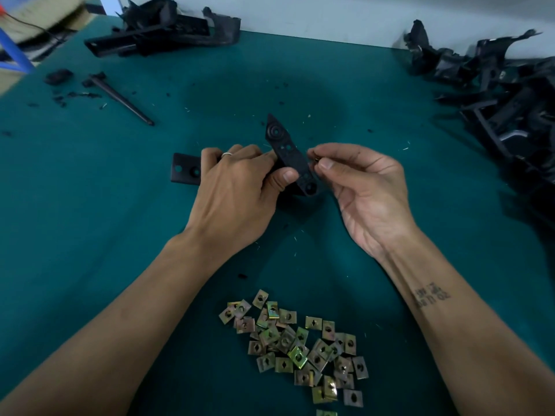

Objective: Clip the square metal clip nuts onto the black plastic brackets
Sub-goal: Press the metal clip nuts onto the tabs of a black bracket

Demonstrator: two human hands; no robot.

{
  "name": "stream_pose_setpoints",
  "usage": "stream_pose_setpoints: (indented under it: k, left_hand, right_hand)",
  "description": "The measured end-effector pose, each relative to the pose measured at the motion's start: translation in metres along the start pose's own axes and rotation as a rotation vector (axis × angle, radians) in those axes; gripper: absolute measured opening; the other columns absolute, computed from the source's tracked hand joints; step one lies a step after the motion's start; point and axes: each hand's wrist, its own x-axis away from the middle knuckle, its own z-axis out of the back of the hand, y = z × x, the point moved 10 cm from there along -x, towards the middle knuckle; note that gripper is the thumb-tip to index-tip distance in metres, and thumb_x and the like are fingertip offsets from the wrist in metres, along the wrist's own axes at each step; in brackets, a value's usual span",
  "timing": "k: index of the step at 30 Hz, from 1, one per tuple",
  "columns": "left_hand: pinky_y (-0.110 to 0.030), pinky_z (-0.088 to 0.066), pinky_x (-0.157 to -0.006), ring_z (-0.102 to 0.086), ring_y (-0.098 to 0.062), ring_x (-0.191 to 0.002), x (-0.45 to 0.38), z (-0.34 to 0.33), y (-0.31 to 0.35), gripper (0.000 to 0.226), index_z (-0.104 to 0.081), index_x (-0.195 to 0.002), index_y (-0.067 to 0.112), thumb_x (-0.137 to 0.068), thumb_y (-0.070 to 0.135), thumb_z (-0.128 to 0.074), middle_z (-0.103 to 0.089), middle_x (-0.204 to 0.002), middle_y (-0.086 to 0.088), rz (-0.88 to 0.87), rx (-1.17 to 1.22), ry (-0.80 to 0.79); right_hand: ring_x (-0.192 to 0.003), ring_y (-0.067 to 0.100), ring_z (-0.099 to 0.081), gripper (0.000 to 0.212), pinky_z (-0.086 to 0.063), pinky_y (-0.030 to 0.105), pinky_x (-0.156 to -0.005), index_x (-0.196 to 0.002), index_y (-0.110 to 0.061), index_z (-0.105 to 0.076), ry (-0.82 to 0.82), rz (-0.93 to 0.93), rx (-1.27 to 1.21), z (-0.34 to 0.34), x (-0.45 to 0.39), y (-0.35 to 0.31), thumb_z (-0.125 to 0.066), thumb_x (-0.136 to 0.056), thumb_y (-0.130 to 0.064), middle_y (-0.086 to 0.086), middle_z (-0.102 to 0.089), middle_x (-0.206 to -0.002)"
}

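Left hand (240, 187) holds bracket (289, 156), long axis pointing away, slightly left.

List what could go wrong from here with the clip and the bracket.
The clip nut is pinched only at the right hand's fingertips, so it may slip and drop onto the green mat. The left hand holds the bracket in the air at a tilt, so the clip may go on crooked. A forearm could scatter the clip pile.

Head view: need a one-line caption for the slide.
Left hand holds a black bracket while right hand pinches a clip nut against its edge, above the loose nut pile.
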Motion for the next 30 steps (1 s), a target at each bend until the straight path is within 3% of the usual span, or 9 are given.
stream_pose_setpoints:
  k: [4,12,16,21,26,30]
  left_hand:
    - [-0.046,-0.033,-0.084,-0.053,-0.020,-0.078,0.001,0.000,0.000,0.048,-0.064,-0.089,0.025,-0.103,0.055,-0.030,-0.053,-0.074,0.006,0.001,0.012,-0.004]
    - [-0.043,-0.031,-0.081,-0.051,-0.020,-0.077,0.001,0.000,-0.002,0.044,-0.059,-0.084,0.026,-0.103,0.054,-0.031,-0.051,-0.074,0.007,0.013,0.003,-0.001]
    - [-0.044,-0.032,-0.081,-0.051,-0.020,-0.076,0.001,0.002,-0.001,0.026,-0.042,-0.082,0.039,-0.104,0.052,-0.034,-0.051,-0.073,0.007,0.014,0.034,0.009]
    - [-0.044,-0.032,-0.082,-0.051,-0.020,-0.074,0.001,0.001,-0.005,0.037,-0.042,-0.074,0.033,-0.103,0.055,-0.033,-0.051,-0.071,0.006,0.040,0.038,0.010]
    - [-0.044,-0.032,-0.082,-0.052,-0.021,-0.074,0.001,0.001,-0.006,0.039,-0.040,-0.072,0.031,-0.103,0.054,-0.033,-0.051,-0.070,0.004,0.054,0.029,0.001]
    - [-0.046,-0.033,-0.082,-0.051,-0.022,-0.074,0.001,0.003,-0.006,0.038,-0.039,-0.073,0.032,-0.103,0.053,-0.033,-0.049,-0.070,0.005,0.060,-0.001,0.004]
  right_hand:
    - [-0.088,0.023,-0.069,0.029,-0.058,0.031,-0.087,-0.102,0.001,-0.072,0.011,0.009,0.028,0.001,0.001,-0.001,-0.070,-0.077,0.016,0.015,-0.071,-0.090]
    - [-0.079,0.025,-0.068,0.018,-0.058,0.039,-0.084,-0.084,-0.004,-0.076,0.075,-0.002,0.083,0.001,0.004,0.001,-0.074,-0.076,0.012,0.014,-0.072,-0.081]
    - [-0.079,0.024,-0.070,0.014,-0.059,0.039,-0.086,-0.085,-0.001,-0.074,0.080,0.007,0.080,0.001,0.005,0.001,-0.072,-0.080,0.012,0.012,-0.074,-0.080]
    - [-0.080,0.018,-0.065,0.016,-0.053,0.027,-0.070,-0.092,-0.006,-0.069,0.074,0.030,0.078,0.001,0.004,-0.002,-0.064,-0.091,0.009,0.004,-0.070,-0.086]
    - [-0.049,0.018,-0.055,0.012,-0.035,0.020,-0.039,-0.095,-0.010,-0.064,0.001,0.000,0.137,-0.001,0.006,-0.005,-0.059,-0.097,0.001,0.008,-0.066,-0.076]
    - [-0.048,0.022,-0.059,0.011,-0.041,0.021,-0.043,-0.093,-0.002,-0.066,-0.006,0.025,0.137,0.000,0.007,-0.010,-0.060,-0.092,0.007,0.015,-0.071,-0.075]
